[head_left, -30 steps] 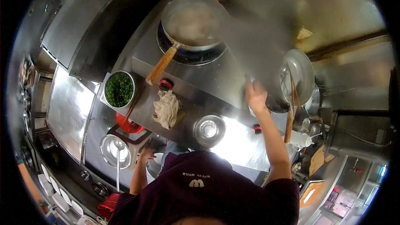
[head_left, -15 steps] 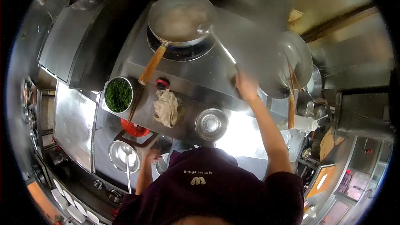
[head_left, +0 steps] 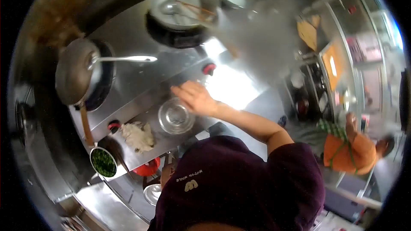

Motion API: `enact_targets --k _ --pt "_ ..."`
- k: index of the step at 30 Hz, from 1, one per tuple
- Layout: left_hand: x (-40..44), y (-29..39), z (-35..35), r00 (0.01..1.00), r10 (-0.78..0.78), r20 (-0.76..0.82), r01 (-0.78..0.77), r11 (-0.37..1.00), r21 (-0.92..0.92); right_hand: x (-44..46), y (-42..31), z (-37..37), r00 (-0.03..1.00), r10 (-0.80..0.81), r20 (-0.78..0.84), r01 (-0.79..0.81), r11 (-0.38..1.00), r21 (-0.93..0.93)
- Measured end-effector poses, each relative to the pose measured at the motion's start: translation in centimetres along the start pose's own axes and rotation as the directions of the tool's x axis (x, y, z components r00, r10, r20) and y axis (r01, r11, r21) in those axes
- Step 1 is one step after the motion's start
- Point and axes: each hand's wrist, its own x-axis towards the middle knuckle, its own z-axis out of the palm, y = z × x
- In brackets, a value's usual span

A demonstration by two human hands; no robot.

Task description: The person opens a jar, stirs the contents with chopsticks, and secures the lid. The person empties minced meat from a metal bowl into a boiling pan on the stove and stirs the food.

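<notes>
My right hand (head_left: 195, 98) is over the edge of a round metal bowl (head_left: 176, 116), its fingers stretched to the left and nothing visible in them. I cannot tell whether it touches the rim. A ladle (head_left: 124, 59) lies with its head in the wok (head_left: 75, 75) on the left burner, and no hand is on its handle. Only a small part of my left hand (head_left: 167, 174) shows beside my shirt, near a red container (head_left: 147, 167); its fingers are hidden. A crumpled pale cloth (head_left: 138, 137) lies left of the bowl.
A second wok (head_left: 182, 22) on the far burner holds a ladle and chopsticks. Chopped greens fill a pot (head_left: 103, 162) at the left. Red knobs (head_left: 209, 69) line the stove front. Steam blurs the upper right. A person in orange (head_left: 349, 152) stands at the right.
My right hand has let go of the ladle and moved back over the metal bowl. My view has turned right, bringing the second wok and the other person into sight.
</notes>
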Motion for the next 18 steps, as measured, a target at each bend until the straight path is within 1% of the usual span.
enact_targets --k 1,4,5,8,9,12,14,15,16,18 --pt "0.0 0.3 0.2 1.000 -0.008 0.000 0.008 1.000 0.029 -1.6 0.0 -0.6 1.000 0.013 -0.024 -0.013 1.000 0.003" --pt "0.0 0.9 1.9 1.000 -0.008 -0.015 0.010 0.996 0.090 -6.4 0.3 -4.0 0.994 0.105 0.005 -0.106 0.993 0.043" --pt "0.1 1.1 2.7 1.000 -0.002 -0.019 0.004 0.994 0.109 -8.1 0.8 -5.2 0.993 0.110 -0.030 -0.109 0.993 0.035" --pt "0.4 1.1 5.9 0.999 0.014 -0.029 -0.010 0.989 0.148 -14.5 3.1 -9.0 0.968 0.244 -0.061 -0.246 0.969 -0.028" --pt "0.5 1.0 7.1 0.999 0.019 -0.032 -0.013 0.988 0.157 -16.6 4.3 -10.1 0.954 0.280 -0.104 -0.287 0.955 -0.068" --pt "0.4 0.2 11.1 0.998 0.041 -0.044 -0.033 0.985 0.167 -23.0 8.0 -14.8 0.819 0.533 -0.214 -0.553 0.832 -0.043" --pt "-0.3 -0.3 13.7 0.997 0.055 -0.054 -0.045 0.985 0.169 -26.5 12.7 -17.3 0.767 0.490 -0.415 -0.545 0.839 -0.016" --pt "-0.6 -0.7 14.6 0.996 0.060 -0.061 -0.050 0.985 0.164 -26.6 14.6 -19.3 0.689 0.631 -0.357 -0.679 0.734 -0.012" --pt "-1.0 -1.2 15.5 0.996 0.062 -0.066 -0.051 0.986 0.161 -26.1 16.9 -21.2 0.587 0.753 -0.295 -0.792 0.610 -0.021" --pt "-1.7 -1.7 16.7 0.994 0.071 -0.080 -0.059 0.988 0.145 -25.8 24.7 -22.0 0.533 0.755 -0.382 -0.795 0.602 0.080"
